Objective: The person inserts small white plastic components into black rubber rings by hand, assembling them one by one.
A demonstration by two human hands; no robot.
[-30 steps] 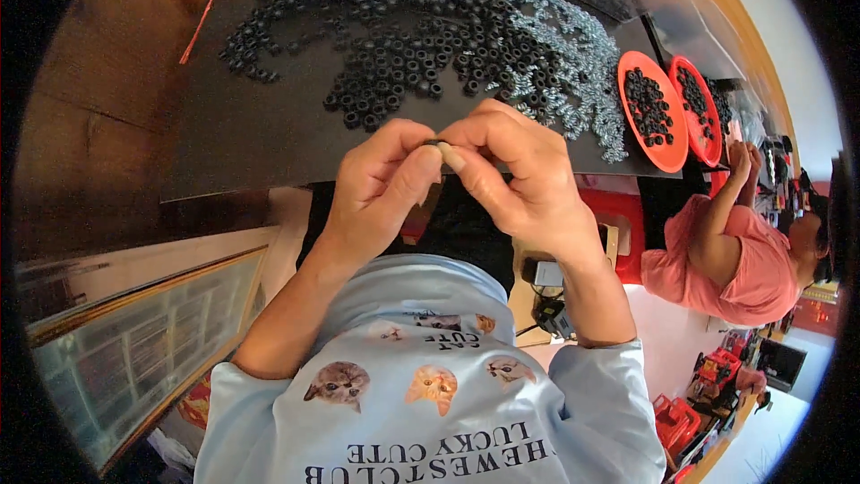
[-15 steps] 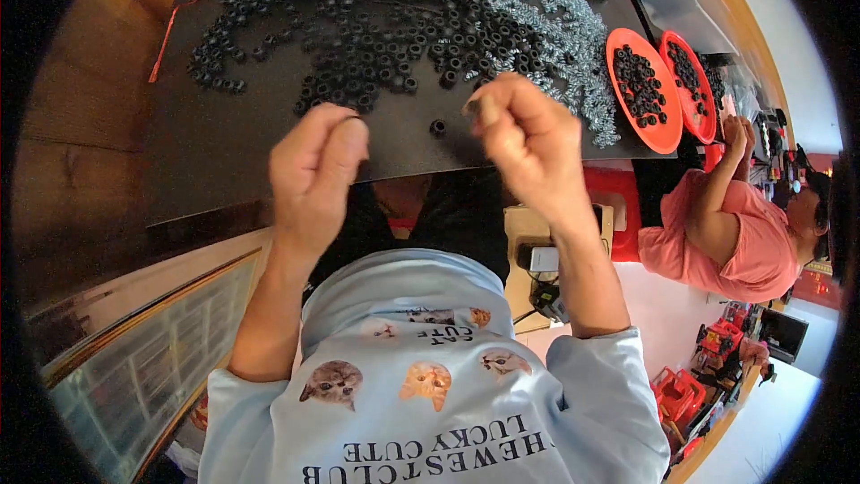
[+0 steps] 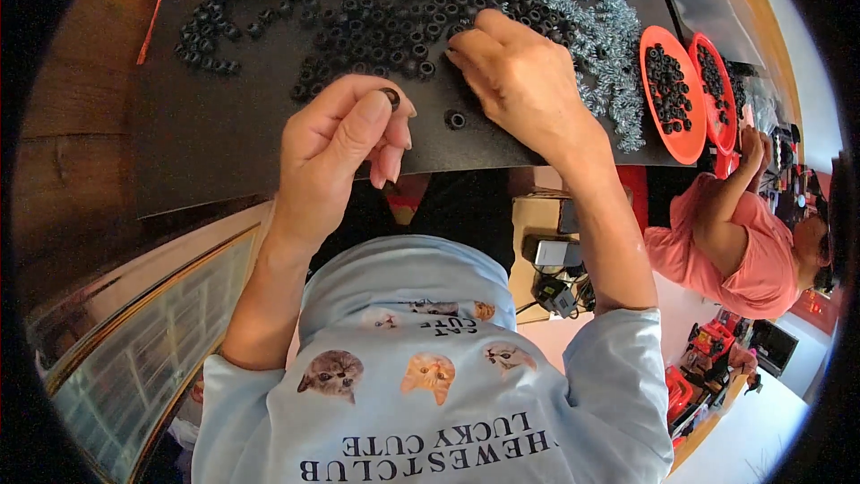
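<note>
Between the thumb and forefinger of my left hand point(image 3: 336, 130) is a small black ring-shaped part point(image 3: 391, 98), its hole showing; the other fingers curl loosely below. My right hand point(image 3: 520, 67) reaches over the near edge of a spread of black ring-shaped parts point(image 3: 358, 0). Its fingers are bent together and pointing down, and whatever is at their tips cannot be made out. One loose black ring point(image 3: 455, 119) lies alone on the dark table between the two hands. To the right of the black parts is a heap of small silvery coil-like pieces point(image 3: 618, 63).
Two red plates hold black parts at the right: a nearer plate point(image 3: 685, 148) and a farther plate point(image 3: 727, 139). A red cord point(image 3: 150, 31) lies at the far left. The dark tabletop point(image 3: 206, 161) ends just in front of me. Another person point(image 3: 717, 251) sits at the right.
My right hand has moved away from me onto the spread of black parts. The left hand has turned, so the black ring in its fingertips now shows. The view has shifted slightly.
</note>
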